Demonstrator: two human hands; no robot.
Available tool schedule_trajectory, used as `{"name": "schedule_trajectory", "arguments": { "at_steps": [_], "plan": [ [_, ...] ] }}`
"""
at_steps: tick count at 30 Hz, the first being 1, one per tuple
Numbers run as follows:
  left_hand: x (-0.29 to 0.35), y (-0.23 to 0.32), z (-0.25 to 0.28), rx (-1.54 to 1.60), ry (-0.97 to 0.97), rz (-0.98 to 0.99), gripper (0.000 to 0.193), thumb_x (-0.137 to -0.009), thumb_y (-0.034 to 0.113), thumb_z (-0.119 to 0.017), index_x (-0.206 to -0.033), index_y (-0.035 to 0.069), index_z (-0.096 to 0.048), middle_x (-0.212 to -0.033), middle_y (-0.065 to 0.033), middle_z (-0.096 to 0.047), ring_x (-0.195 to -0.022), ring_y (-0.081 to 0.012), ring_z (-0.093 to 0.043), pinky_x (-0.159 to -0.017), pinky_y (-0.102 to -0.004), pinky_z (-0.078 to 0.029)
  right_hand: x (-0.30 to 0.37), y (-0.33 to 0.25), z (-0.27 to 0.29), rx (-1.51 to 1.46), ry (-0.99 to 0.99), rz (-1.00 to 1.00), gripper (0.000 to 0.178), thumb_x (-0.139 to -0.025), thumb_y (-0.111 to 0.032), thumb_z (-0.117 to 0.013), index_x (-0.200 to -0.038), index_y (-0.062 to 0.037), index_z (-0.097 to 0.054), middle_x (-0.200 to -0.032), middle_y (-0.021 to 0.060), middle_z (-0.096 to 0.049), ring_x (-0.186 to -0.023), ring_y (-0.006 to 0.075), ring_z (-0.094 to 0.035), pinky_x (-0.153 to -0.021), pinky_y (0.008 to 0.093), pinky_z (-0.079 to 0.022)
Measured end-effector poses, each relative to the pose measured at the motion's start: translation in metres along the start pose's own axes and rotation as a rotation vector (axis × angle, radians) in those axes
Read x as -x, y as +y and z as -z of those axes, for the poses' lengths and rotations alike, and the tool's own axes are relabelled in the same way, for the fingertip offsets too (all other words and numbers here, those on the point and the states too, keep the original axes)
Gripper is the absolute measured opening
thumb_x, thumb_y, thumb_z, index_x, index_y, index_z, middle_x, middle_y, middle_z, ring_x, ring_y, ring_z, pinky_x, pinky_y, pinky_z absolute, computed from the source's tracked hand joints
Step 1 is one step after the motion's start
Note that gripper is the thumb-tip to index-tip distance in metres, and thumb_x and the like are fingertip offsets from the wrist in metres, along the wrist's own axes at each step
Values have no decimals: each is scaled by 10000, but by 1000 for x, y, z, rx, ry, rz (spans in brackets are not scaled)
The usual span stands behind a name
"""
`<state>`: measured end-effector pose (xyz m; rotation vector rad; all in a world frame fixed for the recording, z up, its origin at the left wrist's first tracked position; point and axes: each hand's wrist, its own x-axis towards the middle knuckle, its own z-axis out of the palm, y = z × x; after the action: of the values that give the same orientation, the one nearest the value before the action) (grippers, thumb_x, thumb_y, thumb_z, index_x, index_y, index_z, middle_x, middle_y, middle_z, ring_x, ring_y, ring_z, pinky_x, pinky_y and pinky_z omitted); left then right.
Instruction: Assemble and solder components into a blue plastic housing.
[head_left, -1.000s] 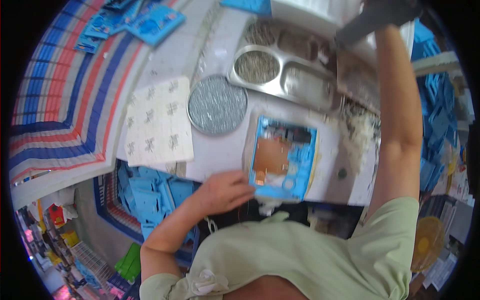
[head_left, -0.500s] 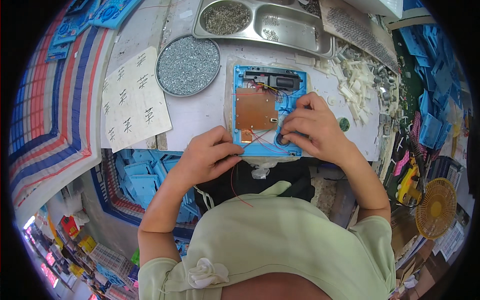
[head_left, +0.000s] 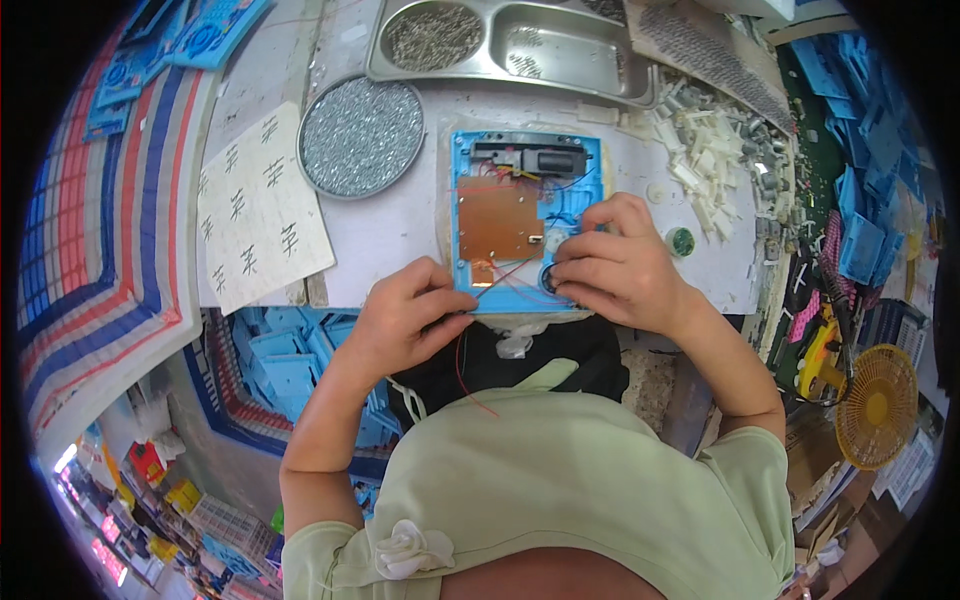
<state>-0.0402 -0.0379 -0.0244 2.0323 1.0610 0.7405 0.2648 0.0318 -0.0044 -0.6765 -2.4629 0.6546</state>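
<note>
Two hands at one blue plastic housing (head_left: 525, 225), lying open-side up on the worktop (head_left: 400, 240) just before the person. Left hand (head_left: 405, 315): fingers pressed together, pinching a red wire (head_left: 470, 350) at the housing's near edge. Right hand (head_left: 620, 265): fingertips closed down on a small round part beside the copper-coloured board (head_left: 500, 218). Step judged: seating a component and routing its leads. Next move calls for holding the wire taut and clear. Adjacent: round tray of screws (head_left: 360, 137), paper sheet (head_left: 260, 210).
</note>
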Motion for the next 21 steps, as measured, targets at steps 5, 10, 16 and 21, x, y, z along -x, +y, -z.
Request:
{"name": "schedule_trajectory", "arguments": {
  "at_steps": [5, 10, 16, 21],
  "plan": [
    [-3, 4, 6, -21, -65, 19, 306, -705, 68, -856, -992, 88, -751, -856, -75, -589, -754, -252, -615, -645, -349, -506, -5, 3, 21, -35, -18, -105, 229, -738, -148, -811, -950, -116, -731, -1005, 6, -695, -997, 269, -578, -916, 436, -422],
    [-17, 16, 20, -39, -196, 88, 253, -749, 96, -830, -985, 82, -739, -885, -87, -604, -775, -263, -624, -658, -370, -515, -3, 66, 60, 388, 110, -393, 144, -770, -140, -748, -908, -103, -726, -961, 51, -685, -981, 282, -596, -870, 417, -454],
    [-108, 18, 80, -53, -195, -29, 156, -836, 116, -750, -968, 41, -712, -828, -108, -628, -742, -283, -650, -671, -374, -521, -2, 82, 43, 622, 48, -385, 91, -746, -89, -730, -826, -84, -686, -914, 66, -657, -950, 276, -588, -865, 427, -450],
    [-229, -24, 62, -611, 11, -238, 84, -869, 131, -688, -904, 55, -701, -868, -102, -655, -839, -307, -677, -726, -425, -534, -9, 68, 50, 568, -36, -460, 193, -737, -39, -710, -924, -78, -683, -915, 101, -639, -889, 286, -600, -815, 421, -476]
  ]
}}
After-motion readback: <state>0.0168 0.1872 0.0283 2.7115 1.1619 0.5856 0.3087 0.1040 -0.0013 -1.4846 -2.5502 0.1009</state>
